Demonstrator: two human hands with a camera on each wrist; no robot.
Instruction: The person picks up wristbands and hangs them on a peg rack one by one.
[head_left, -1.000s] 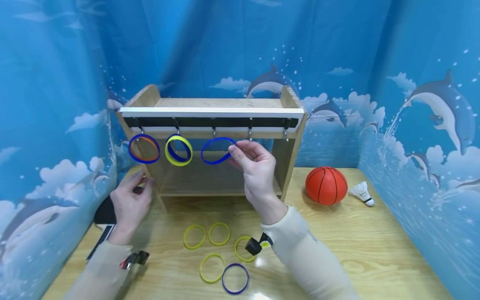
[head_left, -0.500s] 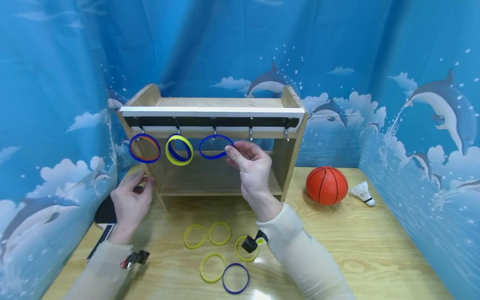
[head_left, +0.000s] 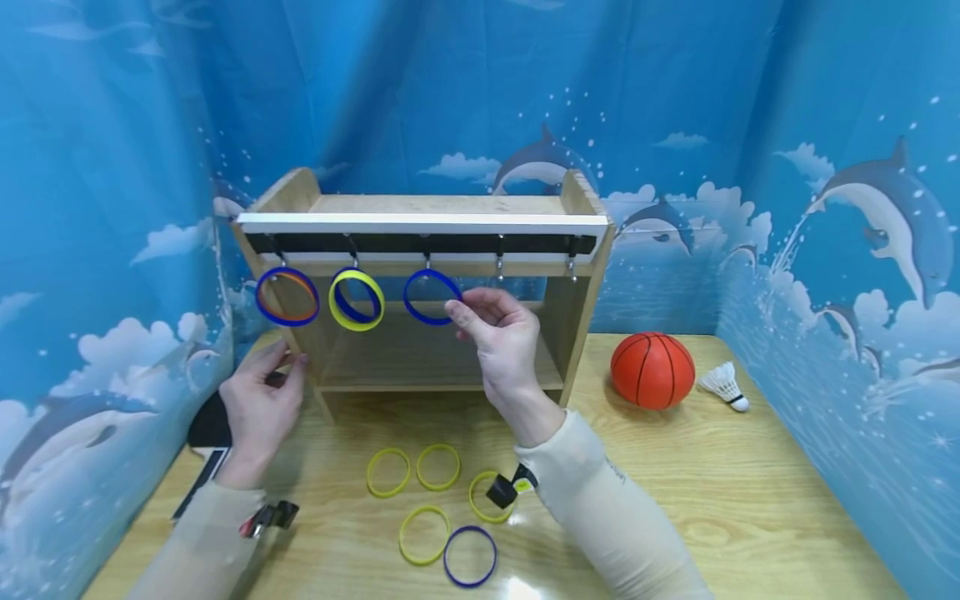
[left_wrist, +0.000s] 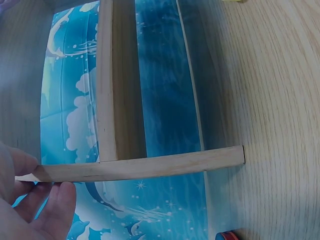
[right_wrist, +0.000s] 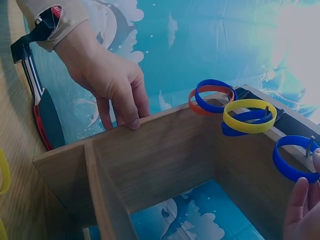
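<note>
My right hand [head_left: 504,342] pinches the right edge of a blue silicone wristband [head_left: 411,307] between thumb and fingers. The band's top overlaps the tip of the middle hook [head_left: 427,260] in the head view; in the right wrist view the hook's prong shows inside the loop. My left hand [head_left: 262,400] grips the left side panel of the wooden shelf [left_wrist: 125,169], thumb on one face and fingers on the other. From the leftmost hook hang a blue and an orange wristband [right_wrist: 202,106]. A yellow wristband [right_wrist: 250,129] and a blue one share the second hook.
Two more hooks [head_left: 500,268] on the right bear no bands. Several yellow wristbands [head_left: 402,537] and a blue wristband [head_left: 493,567] lie on the table in front. A red ball [head_left: 652,371] and a shuttlecock [head_left: 724,385] lie right; a dark paddle [head_left: 210,421] lies left.
My right hand has moved left with the blue wristband, bringing its top to the middle hook; the band has tilted down towards the right. My left hand has kept its place.
</note>
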